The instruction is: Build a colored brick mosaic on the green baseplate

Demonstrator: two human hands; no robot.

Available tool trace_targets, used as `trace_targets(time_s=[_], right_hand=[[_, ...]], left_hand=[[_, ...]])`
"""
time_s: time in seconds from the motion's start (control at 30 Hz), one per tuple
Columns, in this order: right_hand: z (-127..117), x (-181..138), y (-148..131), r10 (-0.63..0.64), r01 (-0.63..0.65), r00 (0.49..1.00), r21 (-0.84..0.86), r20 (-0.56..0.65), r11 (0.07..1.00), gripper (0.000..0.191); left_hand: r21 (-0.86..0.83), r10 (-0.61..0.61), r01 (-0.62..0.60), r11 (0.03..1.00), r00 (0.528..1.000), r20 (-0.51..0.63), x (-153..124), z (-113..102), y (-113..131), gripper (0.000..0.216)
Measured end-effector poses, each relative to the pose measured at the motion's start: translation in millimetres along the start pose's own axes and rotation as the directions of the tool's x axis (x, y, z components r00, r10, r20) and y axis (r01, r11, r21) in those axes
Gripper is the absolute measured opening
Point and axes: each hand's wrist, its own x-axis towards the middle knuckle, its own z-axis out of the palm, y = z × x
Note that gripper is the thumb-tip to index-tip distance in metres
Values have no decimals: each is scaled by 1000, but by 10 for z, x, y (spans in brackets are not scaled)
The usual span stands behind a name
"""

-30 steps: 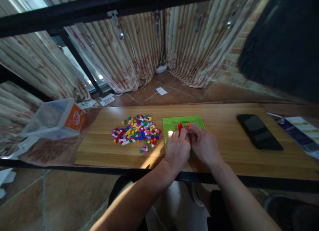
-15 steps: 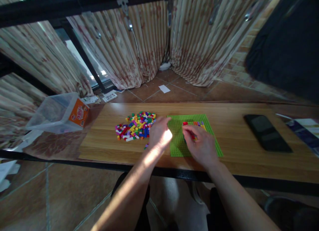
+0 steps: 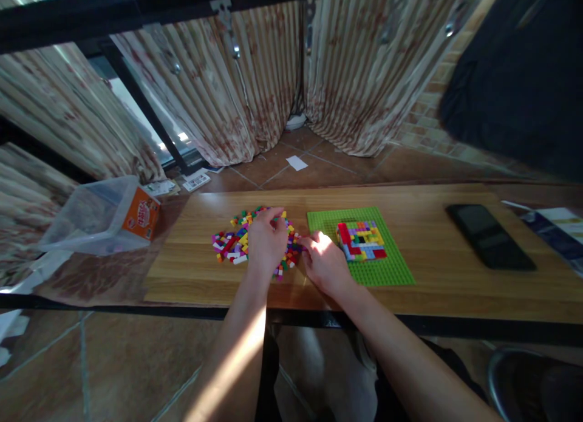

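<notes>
Loose toy building bricks (image 3: 231, 246) in many colours lie in a pile on the table. Over the middle of this pile is my left hand (image 3: 268, 243), its thumb and forefinger apart and the other fingers partly hidden. My right hand (image 3: 325, 263) reaches to the pile's right edge with fingers stretched out, the fingertips at the bricks there. No brick can be made out in either hand. Right of it, a green baseplate (image 3: 389, 268) carries a low block of joined bricks (image 3: 363, 250), with a red brick along its left side and a dark gap in the middle.
A black phone or tablet (image 3: 489, 237) lies on the wooden table (image 3: 437, 288) at the right. Beyond the table's left end stands a clear plastic box (image 3: 98, 218) with an orange label. Patterned curtains (image 3: 268, 76) hang behind, and papers (image 3: 297, 163) lie on the floor.
My right hand has left the brick block and moved left to the pile, uncovering the block. My left hand has shifted left over the pile. Bricks at the pile's right side now show.
</notes>
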Motion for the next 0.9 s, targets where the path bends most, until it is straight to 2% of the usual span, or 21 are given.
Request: trace_targets(time_s=[0.13, 0.3, 0.4, 0.7, 0.9], right_hand=[[30, 25, -9, 32, -32, 999, -4, -23, 999, 31], [15, 59, 1, 83, -83, 997, 28, -5, 996, 20], [3, 65, 21, 101, -100, 995, 46, -11, 994, 20], [31, 55, 13, 72, -72, 996, 8, -47, 997, 29], [-13, 45, 30, 72, -72, 997, 36, -5, 997, 22]], left_hand=[[-14, -4, 4, 1000, 1000, 11, 1, -41, -22, 25], [-27, -5, 5, 1000, 1000, 6, -19, -39, -18, 24], [-25, -9, 9, 1000, 1000, 8, -27, -27, -9, 22], [-2, -16, 16, 1000, 1000, 14, -17, 0, 23, 22], [10, -31, 31, 999, 999, 20, -20, 7, 35, 23]])
